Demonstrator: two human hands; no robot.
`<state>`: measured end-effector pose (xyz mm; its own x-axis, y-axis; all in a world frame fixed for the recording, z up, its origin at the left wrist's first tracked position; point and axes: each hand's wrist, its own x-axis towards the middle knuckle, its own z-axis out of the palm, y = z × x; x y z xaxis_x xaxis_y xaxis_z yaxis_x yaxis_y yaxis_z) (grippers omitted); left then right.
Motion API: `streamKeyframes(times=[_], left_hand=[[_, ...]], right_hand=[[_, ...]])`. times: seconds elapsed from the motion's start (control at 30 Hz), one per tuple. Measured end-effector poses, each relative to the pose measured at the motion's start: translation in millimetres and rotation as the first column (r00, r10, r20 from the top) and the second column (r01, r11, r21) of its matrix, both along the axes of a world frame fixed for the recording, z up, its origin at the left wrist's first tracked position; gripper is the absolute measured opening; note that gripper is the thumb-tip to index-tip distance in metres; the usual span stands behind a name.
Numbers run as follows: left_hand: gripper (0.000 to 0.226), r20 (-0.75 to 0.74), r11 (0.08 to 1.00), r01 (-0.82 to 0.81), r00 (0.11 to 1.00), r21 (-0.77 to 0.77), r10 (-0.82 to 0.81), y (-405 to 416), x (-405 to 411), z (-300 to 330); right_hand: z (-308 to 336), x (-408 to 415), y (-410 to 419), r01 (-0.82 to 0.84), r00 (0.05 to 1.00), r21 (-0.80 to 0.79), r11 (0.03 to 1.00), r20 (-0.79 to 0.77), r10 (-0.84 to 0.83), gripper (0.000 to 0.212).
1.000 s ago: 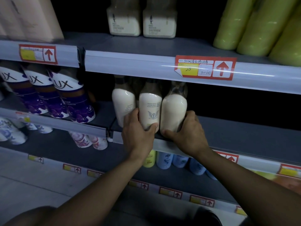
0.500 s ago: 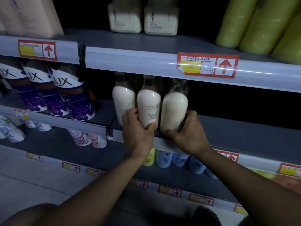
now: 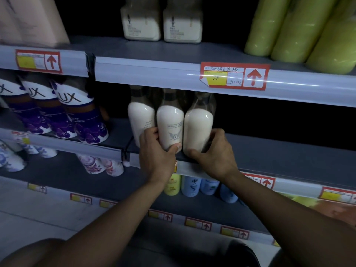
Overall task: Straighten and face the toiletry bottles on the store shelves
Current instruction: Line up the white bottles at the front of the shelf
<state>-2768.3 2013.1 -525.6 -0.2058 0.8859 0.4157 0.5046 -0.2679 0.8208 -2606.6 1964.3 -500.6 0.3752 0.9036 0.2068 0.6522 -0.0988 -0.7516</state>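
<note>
Head view: the left hand (image 3: pixel 157 151) grips the base of the middle white bottle (image 3: pixel 170 126), its thumb laid across the front near the bottom and its fingers curled round the left side, between that bottle and the left white bottle (image 3: pixel 141 120). The winged emblem on the middle bottle faces out, just above the thumb. The right hand (image 3: pixel 215 154) grips the lower part of the right white bottle (image 3: pixel 198 128), fingers wrapped behind its right side, thumb at the front of its foot. This bottle shows a blank face and tilts slightly. All three stand touching, just beyond both hands, at the front edge of the grey shelf (image 3: pixel 289 151).

The bottles look full of creamy liquid, so probably fairly heavy and stiff, with glossy walls that could slip under a light pinch. Low grips like these seem best for twisting them on their bases; the tall narrow necks make them likely to tip against neighbours if pushed high.
</note>
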Motion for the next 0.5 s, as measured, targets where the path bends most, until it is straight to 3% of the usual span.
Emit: streamKeyframes(times=[0.13, 0.5], left_hand=[[0.067, -0.002, 1.000, -0.002, 1.000, 0.000, 0.002, 0.9, -0.8, -0.8], [0.067, 0.016, 1.000, -0.004, 1.000, 0.008, 0.004, -0.5, 0.6, -0.3]], right_hand=[[0.6, 5.2, -0.8, -0.046, 0.999, -0.005, 0.999, 0.003, 0.046, 0.077], [-4.1, -6.0, 3.2, 0.047, 0.999, 0.051, 0.998, 0.005, -0.048, 0.076]])
